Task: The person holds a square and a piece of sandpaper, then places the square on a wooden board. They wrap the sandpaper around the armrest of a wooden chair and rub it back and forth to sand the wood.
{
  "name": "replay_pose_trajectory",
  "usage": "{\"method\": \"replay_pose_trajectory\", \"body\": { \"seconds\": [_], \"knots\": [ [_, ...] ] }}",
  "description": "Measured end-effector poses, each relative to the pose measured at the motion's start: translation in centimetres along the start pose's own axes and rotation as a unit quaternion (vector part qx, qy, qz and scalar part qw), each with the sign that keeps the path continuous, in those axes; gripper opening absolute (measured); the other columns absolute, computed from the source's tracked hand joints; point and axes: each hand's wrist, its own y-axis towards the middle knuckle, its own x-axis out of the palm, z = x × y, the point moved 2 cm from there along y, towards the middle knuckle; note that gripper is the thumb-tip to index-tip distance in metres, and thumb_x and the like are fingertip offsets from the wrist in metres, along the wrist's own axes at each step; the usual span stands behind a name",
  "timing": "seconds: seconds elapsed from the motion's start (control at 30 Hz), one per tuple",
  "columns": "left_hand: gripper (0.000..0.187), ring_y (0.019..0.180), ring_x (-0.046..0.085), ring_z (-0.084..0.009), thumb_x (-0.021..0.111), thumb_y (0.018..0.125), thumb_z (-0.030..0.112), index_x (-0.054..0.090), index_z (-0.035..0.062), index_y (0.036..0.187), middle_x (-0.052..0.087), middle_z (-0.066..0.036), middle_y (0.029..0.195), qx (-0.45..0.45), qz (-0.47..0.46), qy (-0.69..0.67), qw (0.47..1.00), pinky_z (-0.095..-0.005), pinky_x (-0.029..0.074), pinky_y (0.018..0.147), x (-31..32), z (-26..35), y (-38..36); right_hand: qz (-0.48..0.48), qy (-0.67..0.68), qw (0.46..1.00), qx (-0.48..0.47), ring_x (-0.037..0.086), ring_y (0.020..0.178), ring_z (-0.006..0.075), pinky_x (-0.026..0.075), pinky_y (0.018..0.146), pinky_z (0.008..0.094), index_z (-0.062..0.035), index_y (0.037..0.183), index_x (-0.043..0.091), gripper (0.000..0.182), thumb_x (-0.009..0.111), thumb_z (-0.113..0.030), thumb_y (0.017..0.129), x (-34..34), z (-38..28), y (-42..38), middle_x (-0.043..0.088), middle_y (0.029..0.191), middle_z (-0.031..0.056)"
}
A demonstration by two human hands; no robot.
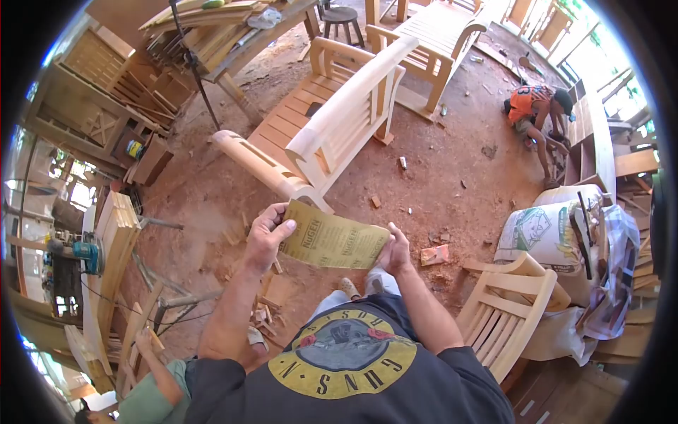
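The person holds a sheet of sandpaper [334, 242] up in front of the chest, above the dusty floor [452, 169] and short of the unfinished wooden bench [332, 120]. The left hand [267, 237] pinches its left edge, thumb closed on top; the right hand [395, 251] grips the right edge from behind. Keeping the sheet taut and level between both pinches would likely make any fold come out straight.

Open dirt floor [452, 177] ahead; wooden bench [332, 120] front-left, chair [512, 304] close right.

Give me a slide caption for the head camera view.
Both hands, left hand and right hand, hold a sandpaper sheet before a wooden bench.
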Motion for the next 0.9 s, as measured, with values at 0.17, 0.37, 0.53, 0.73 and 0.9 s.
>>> {"method": "replay_pose_trajectory", "body": {
  "seconds": [0.17,0.37,0.53,0.73,0.9],
  "knots": [
    [0.025,0.084,0.057,-0.0053,0.06,0.096,0.007,0.061,-0.0024,0.12,0.065,0.0,0.098,0.017,0.058,0.078,0.995,-0.0213,0.048,0.078,-2.5,-0.7,6.2,-0.017,-0.023,0.999,-0.043,0.065,0.106,0.0234,0.048,0.098,0.038,-0.0009,0.117,0.061,0.041,0.05,-0.035,0.099,1.9,-2.4,4.8,0.068,0.117,0.0126],
    [0.022,0.072,0.057,-0.0077,0.063,0.098,0.017,0.065,-0.0018,0.109,0.065,-0.001,0.082,0.064,0.109,0.25,0.96,-0.0259,0.049,0.067,-4.3,0.6,16.1,0.055,-0.041,0.993,-0.095,0.063,0.108,0.0209,0.047,0.099,0.0369,-0.0018,0.115,0.061,0.026,0.05,-0.018,0.098,5.2,-5.0,11.2,0.067,0.115,0.0085],
    [0.029,0.066,0.064,-0.0333,0.056,0.102,0.03,0.062,0.0032,0.095,0.065,-0.017,0.072,0.138,0.158,0.492,0.845,-0.0417,0.05,0.061,-4.1,4.7,23.9,0.139,0.025,0.984,-0.111,0.062,0.093,0.02,0.048,0.087,0.0362,-0.0037,0.104,0.064,0.023,0.049,-0.019,0.097,9.1,-5.9,17.6,0.067,0.1,0.0065],
    [0.033,0.076,0.064,-0.0477,0.05,0.104,0.034,0.059,0.0046,0.09,0.065,-0.025,0.077,0.167,0.143,0.58,0.784,-0.0526,0.048,0.062,-6.5,4.5,28.7,0.229,0.086,0.966,-0.087,0.064,0.082,0.0217,0.051,0.081,0.0377,-0.004,0.097,0.067,0.031,0.047,-0.028,0.097,12.6,-3.8,22.1,0.068,0.091,0.0068],
    [0.036,0.075,0.064,-0.0474,0.049,0.104,0.035,0.059,0.0043,0.088,0.065,-0.025,0.075,0.158,0.088,0.611,0.771,-0.0535,0.047,0.061,-8.2,3.7,31.3,0.267,0.087,0.953,-0.118,0.066,0.091,0.0215,0.05,0.084,0.0366,0.0023,0.109,0.067,0.048,0.046,-0.04,0.101,14.1,-2.3,23.4,0.07,0.098,0.0106]
  ]
}}
